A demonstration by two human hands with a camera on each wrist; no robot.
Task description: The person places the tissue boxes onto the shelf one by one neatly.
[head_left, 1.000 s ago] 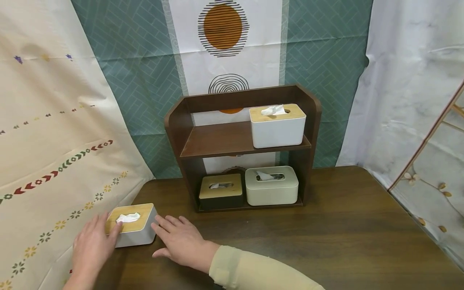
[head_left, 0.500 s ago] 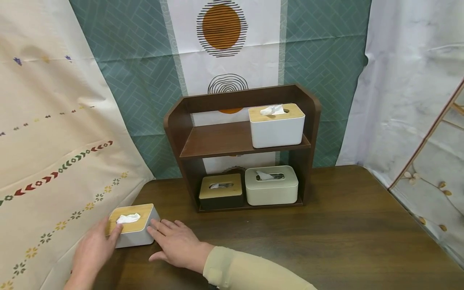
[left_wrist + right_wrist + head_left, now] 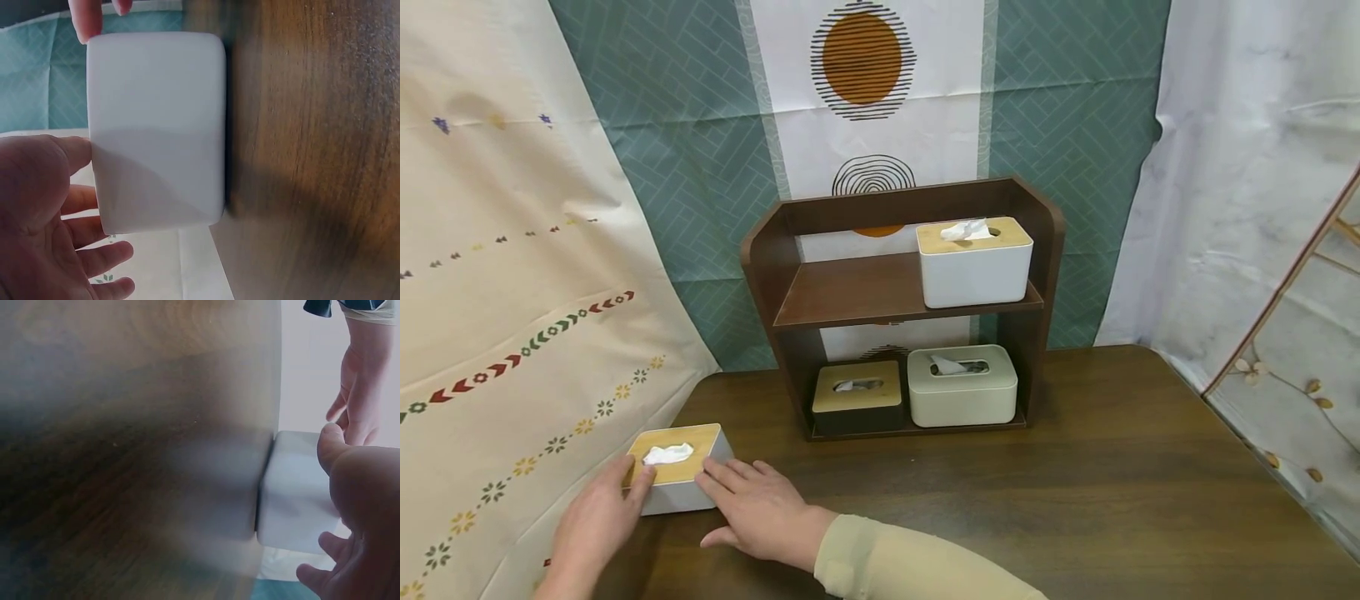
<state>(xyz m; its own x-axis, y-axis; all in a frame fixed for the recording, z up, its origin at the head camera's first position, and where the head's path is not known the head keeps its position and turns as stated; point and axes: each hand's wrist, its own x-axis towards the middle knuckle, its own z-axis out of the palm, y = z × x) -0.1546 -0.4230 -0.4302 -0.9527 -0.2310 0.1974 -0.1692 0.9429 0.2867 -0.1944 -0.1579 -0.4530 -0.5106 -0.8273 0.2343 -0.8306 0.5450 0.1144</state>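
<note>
A low white tissue box (image 3: 677,498) with a wood-look lid and a tissue showing stands at the table's left side. My left hand (image 3: 597,514) is at its left end, the thumb on the lid's front edge and the fingers relaxed at the side. In the left wrist view the thumb touches the edge of the white tissue box (image 3: 156,125), while the lower fingers of the left hand (image 3: 44,206) extend loosely past its end. My right hand (image 3: 763,510) has straight fingers touching the box's front right corner; its thumb points away from the box.
A brown two-tier shelf (image 3: 857,287) stands at the back. It bears a tall white tissue box (image 3: 976,275) on top, with a black tissue box (image 3: 857,419) and a cream tissue box (image 3: 962,402) below. Patterned cloths hang behind the wooden table (image 3: 1075,500) and at both sides.
My right hand has moved left and slightly nearer, its fingertips going from beside the box's right side to its front right corner. The box has shifted very slightly right; the left hand follows a little.
</note>
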